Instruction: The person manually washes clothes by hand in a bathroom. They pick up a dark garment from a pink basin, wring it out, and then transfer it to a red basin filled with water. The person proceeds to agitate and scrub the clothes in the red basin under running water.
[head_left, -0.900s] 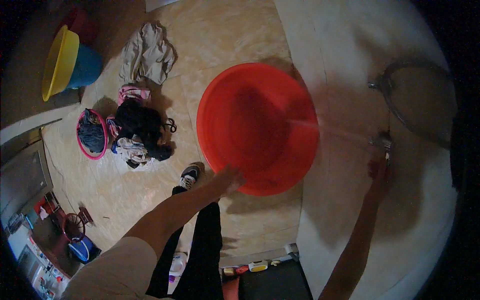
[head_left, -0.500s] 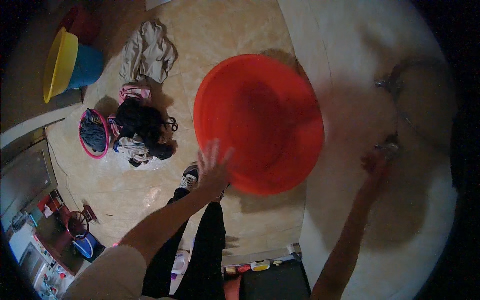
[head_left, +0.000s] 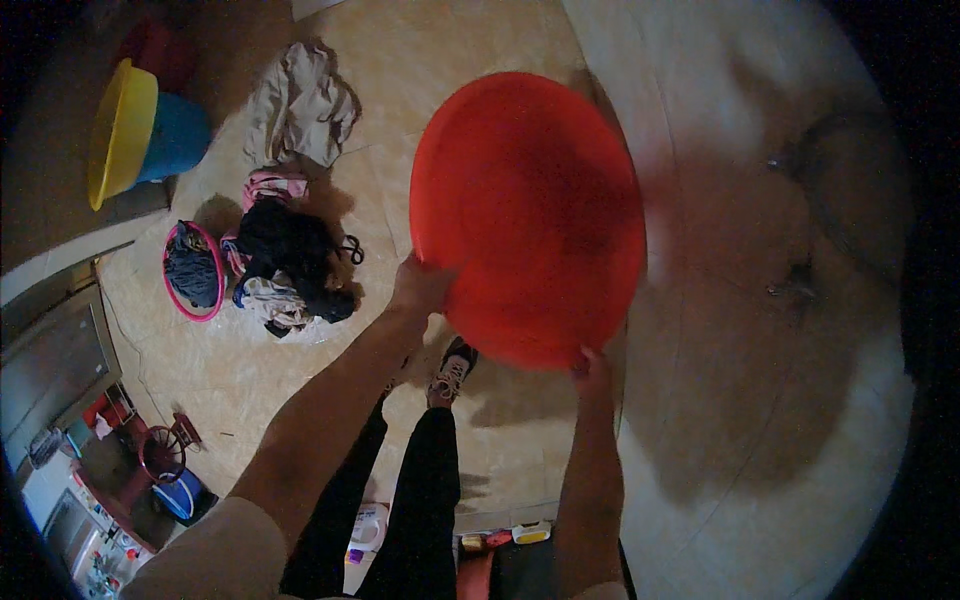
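Note:
A large round red basin (head_left: pixel 525 220) is in front of me, close to the wall, and its inside faces me. My left hand (head_left: pixel 425 285) is closed on its near-left rim, with the fingertips blurred against the red. Lower down, at the near-right rim, my right hand (head_left: pixel 592 368) grips the edge with its fingers partly hidden. Past the basin on the right, a metal tap (head_left: pixel 795 282) sticks out of the wall, and neither hand is on it.
To the left, dark and light clothes (head_left: pixel 285 245) lie piled on the floor beside a pink-rimmed basket (head_left: pixel 195 270) of clothing. Beyond them lies a beige garment (head_left: pixel 305 105). Yellow and blue tubs (head_left: pixel 125 135) stand far left. A white bottle (head_left: pixel 368 525) is by my legs.
My right hand has left the tap and come left to the basin's rim. My left hand has closed on the rim. The basin has tilted and shifted slightly away from me.

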